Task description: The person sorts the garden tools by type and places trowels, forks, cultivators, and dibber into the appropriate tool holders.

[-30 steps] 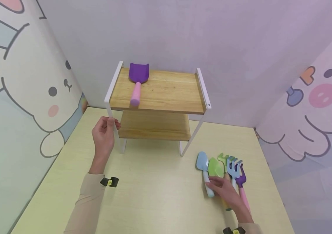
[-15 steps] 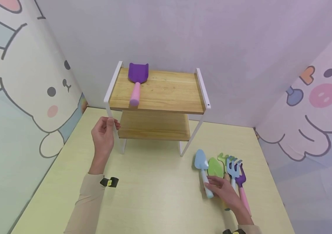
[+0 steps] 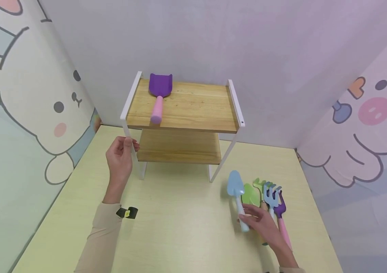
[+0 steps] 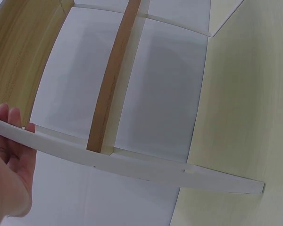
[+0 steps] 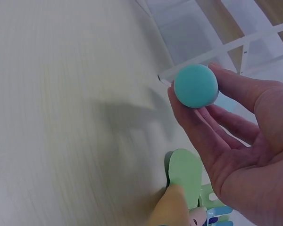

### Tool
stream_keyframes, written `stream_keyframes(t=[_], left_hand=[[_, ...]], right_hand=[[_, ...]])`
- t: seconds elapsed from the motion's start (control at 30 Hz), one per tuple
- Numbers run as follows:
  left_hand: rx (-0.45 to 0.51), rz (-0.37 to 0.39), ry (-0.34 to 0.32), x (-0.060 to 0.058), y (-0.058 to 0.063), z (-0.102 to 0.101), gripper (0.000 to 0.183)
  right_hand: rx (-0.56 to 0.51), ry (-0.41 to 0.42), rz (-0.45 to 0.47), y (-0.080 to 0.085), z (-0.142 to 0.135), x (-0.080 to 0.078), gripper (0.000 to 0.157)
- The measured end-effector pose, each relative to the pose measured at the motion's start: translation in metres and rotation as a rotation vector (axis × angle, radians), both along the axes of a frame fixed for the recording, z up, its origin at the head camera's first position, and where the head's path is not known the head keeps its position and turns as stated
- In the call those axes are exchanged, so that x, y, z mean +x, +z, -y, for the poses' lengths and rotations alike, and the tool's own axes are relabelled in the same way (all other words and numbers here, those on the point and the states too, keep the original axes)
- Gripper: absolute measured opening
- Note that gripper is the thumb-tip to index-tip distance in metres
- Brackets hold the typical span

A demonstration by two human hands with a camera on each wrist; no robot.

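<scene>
My right hand (image 3: 265,227) pinches the handle of a light blue toy trowel (image 3: 236,184) between thumb and fingers. The trowel is raised over the table, its blade pointing away from me. In the right wrist view the round end of its handle (image 5: 195,86) faces the camera. My left hand (image 3: 121,157) grips the front left leg of a white-framed two-tier shelf (image 3: 193,108); the left wrist view shows the fingers (image 4: 14,115) around the white frame (image 4: 132,172). A purple shovel (image 3: 161,86) with a pink handle lies on the top board, at its left.
Right of the trowel lie a green trowel (image 3: 250,195), a green rake (image 3: 259,185), a light blue fork (image 3: 271,195) and a purple fork (image 3: 280,208) with a pink handle. The lower shelf board (image 3: 180,146) sits beneath the top one. Printed curtains (image 3: 361,113) surround the table (image 3: 180,227).
My right hand has lifted the light blue trowel off the table, its blade rising slightly away from the green trowel. The left hand has stayed on the shelf leg.
</scene>
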State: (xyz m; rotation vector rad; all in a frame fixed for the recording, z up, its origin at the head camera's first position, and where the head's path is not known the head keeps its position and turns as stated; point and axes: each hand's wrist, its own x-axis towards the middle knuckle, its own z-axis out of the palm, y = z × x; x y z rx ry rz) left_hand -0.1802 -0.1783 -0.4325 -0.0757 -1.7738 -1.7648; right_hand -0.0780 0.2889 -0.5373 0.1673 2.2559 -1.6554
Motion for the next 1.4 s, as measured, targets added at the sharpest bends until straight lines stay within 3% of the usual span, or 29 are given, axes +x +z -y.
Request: stream_keyframes(t=[0.37, 0.83, 1.13, 1.4], left_hand=[[0.006, 0.009, -0.002, -0.001, -0.001, 0.0, 0.033], [0.02, -0.011, -0.018, 0.0, -0.001, 0.0, 0.032], [0.029, 0.0, -0.014, -0.001, -0.002, 0.001, 0.032], [0.031, 0.0, -0.012, -0.001, -0.001, 0.001, 0.033]], right_hand=[[-0.074, 0.008, -0.04, 0.012, -0.001, 0.007, 0.051], [-0.014, 0.009, -0.134, 0.03, 0.004, 0.013, 0.05], [-0.031, 0.061, -0.25, 0.042, 0.009, 0.015, 0.047], [-0.008, 0.056, -0.333, 0.053, 0.016, 0.016, 0.046]])
